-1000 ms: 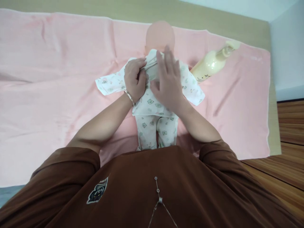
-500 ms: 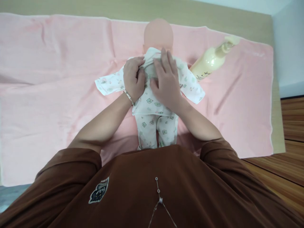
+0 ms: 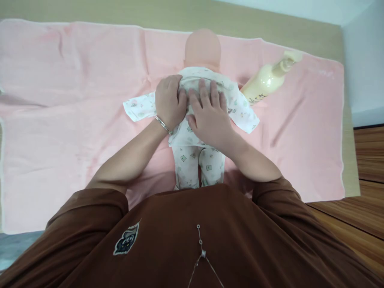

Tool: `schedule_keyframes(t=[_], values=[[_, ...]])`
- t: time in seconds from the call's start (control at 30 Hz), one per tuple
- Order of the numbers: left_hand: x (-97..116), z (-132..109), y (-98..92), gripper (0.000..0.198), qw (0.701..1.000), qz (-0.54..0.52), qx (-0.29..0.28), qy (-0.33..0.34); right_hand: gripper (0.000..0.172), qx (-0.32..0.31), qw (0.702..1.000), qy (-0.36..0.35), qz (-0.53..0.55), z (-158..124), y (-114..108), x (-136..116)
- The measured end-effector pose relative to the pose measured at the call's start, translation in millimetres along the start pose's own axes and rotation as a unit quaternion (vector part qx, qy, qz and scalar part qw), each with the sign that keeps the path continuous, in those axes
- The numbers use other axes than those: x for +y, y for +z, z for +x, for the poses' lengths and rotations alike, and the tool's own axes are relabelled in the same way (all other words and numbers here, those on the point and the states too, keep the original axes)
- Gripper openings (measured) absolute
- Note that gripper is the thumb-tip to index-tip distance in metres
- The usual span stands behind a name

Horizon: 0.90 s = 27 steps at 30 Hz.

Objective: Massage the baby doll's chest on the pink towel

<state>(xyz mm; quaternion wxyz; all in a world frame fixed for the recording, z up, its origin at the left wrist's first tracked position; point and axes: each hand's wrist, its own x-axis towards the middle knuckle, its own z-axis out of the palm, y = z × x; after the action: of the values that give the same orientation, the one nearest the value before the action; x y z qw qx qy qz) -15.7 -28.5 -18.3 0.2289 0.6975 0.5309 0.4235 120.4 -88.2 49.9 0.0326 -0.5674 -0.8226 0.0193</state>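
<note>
Doll shirt (image 3: 198, 74) under left hand (image 3: 171, 98) and right hand (image 3: 211, 118); bottle lettering (image 3: 258, 97) illegible

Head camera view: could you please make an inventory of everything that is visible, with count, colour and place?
Doll: one, peach, on the cloth
Top: one, printed white, on the doll
Trousers: one pair, printed white, below the top
Pump bottle: one, pale yellow, right of the doll
Cloth: one, pink, over the table
Table: one, beige, under the cloth
Wall: whitish, upper right
Wood-grain surface: brown, right edge
Shirt: one, brown, foreground
Necklace: one, silver, over the shirt
Bracelet: one, silver, left wrist
Left hand: one, bare, on the top
Right hand: one, bare, on the top
</note>
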Motion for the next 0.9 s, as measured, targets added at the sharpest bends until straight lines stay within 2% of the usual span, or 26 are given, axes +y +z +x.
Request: schedule_keyframes(t=[0.13,0.23,0.27,0.33,0.43,0.53,0.63,0.7,0.73,0.83,0.9], values=[[7,5,-7.5,0.028,0.996,-0.061,-0.050,-0.043,0.058,-0.063,0.992,-0.102,0.033,-14,-23,11],[21,9,-14.2,0.045,0.993,-0.095,-0.045,-0.053,0.057,-0.095,0.986,-0.121,0.068,-19,-51,28],[29,10,-15.6,0.052,0.993,-0.107,-0.036,-0.045,0.056,-0.083,0.987,-0.110,0.077,-21,-60,34],[47,11,-15.9,0.058,0.988,-0.151,-0.031,-0.024,0.051,-0.021,0.995,-0.048,0.090,-24,-76,48],[77,16,-7.4,0.045,0.958,-0.274,-0.086,-0.008,0.041,0.116,0.983,0.068,0.124,-29,-91,73],[102,26,11.0,0.030,0.880,-0.438,-0.178,-0.045,0.031,0.244,0.952,0.095,0.159,-29,-93,101],[116,44,31.6,0.027,0.765,-0.577,-0.241,-0.158,0.028,0.330,0.924,0.087,0.171,-18,-84,127],[122,57,42.1,0.036,0.692,-0.640,-0.251,-0.219,0.033,0.361,0.913,0.106,0.159,-7,-75,139],[125,63,45.8,0.041,0.666,-0.661,-0.250,-0.239,0.038,0.374,0.908,0.122,0.144,-2,-70,142],[136,74,50.9,0.054,0.616,-0.697,-0.248,-0.270,0.054,0.386,0.906,0.154,0.084,14,-57,143],[143,76,50.5,0.058,0.580,-0.724,-0.251,-0.278,0.058,0.367,0.915,0.153,0.063,22,-51,138]])
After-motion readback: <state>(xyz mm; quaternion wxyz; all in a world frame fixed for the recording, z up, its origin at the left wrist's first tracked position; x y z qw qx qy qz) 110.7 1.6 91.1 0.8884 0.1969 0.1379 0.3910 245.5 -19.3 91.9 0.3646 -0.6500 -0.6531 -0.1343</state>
